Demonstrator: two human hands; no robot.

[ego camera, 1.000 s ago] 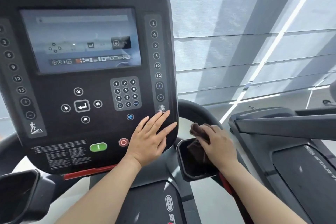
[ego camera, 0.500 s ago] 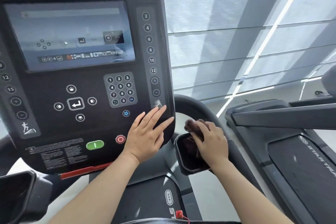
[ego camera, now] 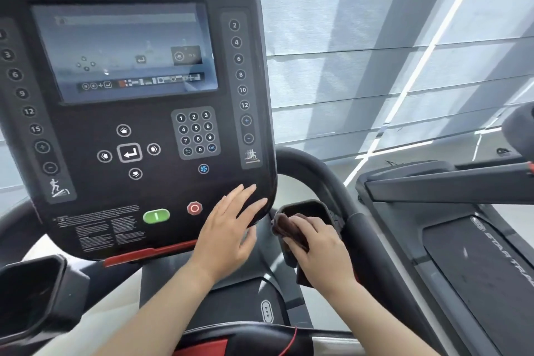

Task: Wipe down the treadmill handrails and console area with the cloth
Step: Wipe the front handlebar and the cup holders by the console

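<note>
The black treadmill console (ego camera: 138,124) fills the left of the view, with a screen, keypad, green start button and red stop button. My left hand (ego camera: 228,228) lies flat with fingers spread on the console's lower right corner. My right hand (ego camera: 320,251) presses a dark brown cloth (ego camera: 286,225) into the right cup holder (ego camera: 306,208) beside the console. The curved black handrail (ego camera: 326,182) arcs just behind and to the right of that holder. Most of the cloth is hidden under my fingers.
A second cup holder (ego camera: 31,292) sits at the lower left. A neighbouring treadmill (ego camera: 476,254) stands close on the right. Grey window blinds (ego camera: 375,52) hang behind. A red safety cord (ego camera: 289,341) runs along the bottom edge.
The view has shifted, so the console sits lower and more to the right. My right hand and cloth have slid toward the cup holder's near left rim. My left hand has slipped slightly lower on the console corner.
</note>
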